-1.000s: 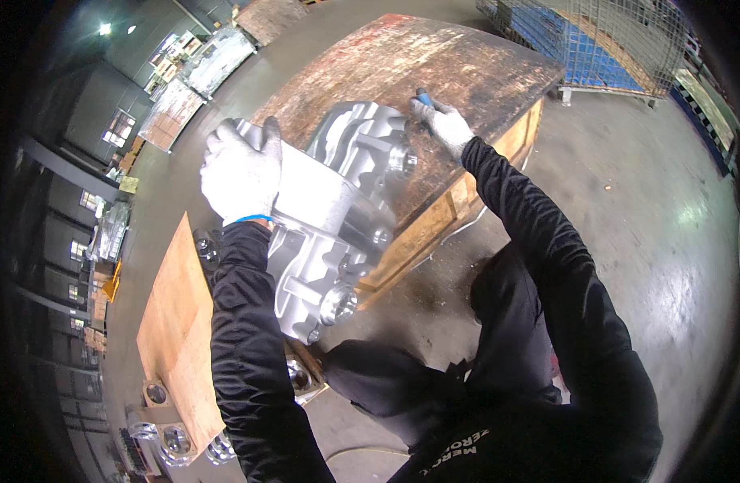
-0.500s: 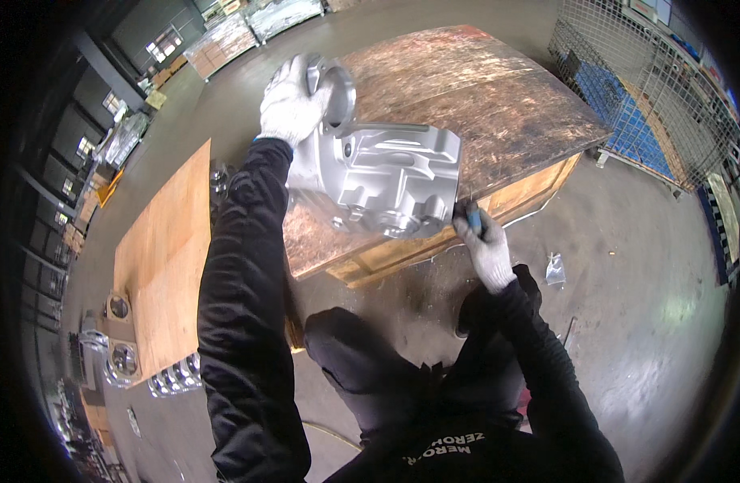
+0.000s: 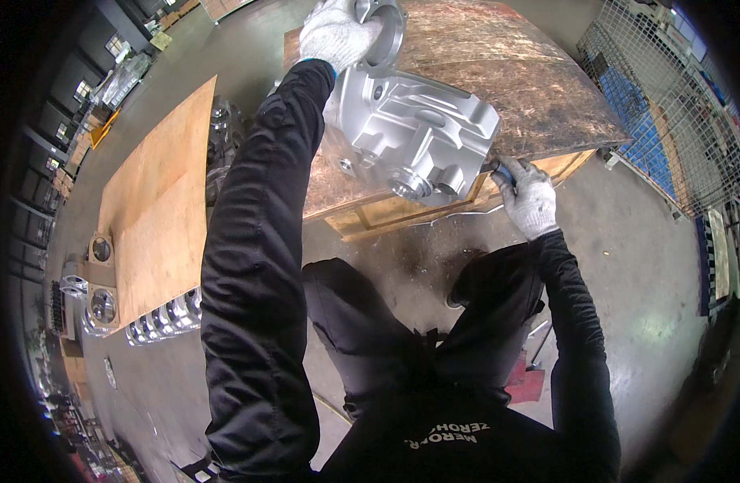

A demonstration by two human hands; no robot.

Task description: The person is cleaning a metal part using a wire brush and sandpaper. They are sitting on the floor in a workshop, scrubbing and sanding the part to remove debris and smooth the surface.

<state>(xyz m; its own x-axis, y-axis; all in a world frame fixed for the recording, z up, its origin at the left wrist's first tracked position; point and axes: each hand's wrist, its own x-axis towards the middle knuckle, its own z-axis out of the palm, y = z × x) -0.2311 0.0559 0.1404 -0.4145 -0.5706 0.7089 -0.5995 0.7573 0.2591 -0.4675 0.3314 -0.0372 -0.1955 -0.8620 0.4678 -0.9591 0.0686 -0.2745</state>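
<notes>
I saw the cast metal housing (image 3: 414, 133) lying on the wooden worktop (image 3: 531, 88), long axis between my hands: left hand (image 3: 333, 32) clasping its ring, right hand (image 3: 529, 197) pinching a blue-handled tool (image 3: 498, 169).

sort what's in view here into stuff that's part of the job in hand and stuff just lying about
In hand:
- large grey cast-metal housing, on the worn wooden pallet table
- left hand, white-gloved, gripping the housing's round flange
- right hand, white-gloved, holding a blue-handled tool at the housing's edge

Lying about:
- plywood sheet
- smaller metal castings
- wire mesh cage
</notes>
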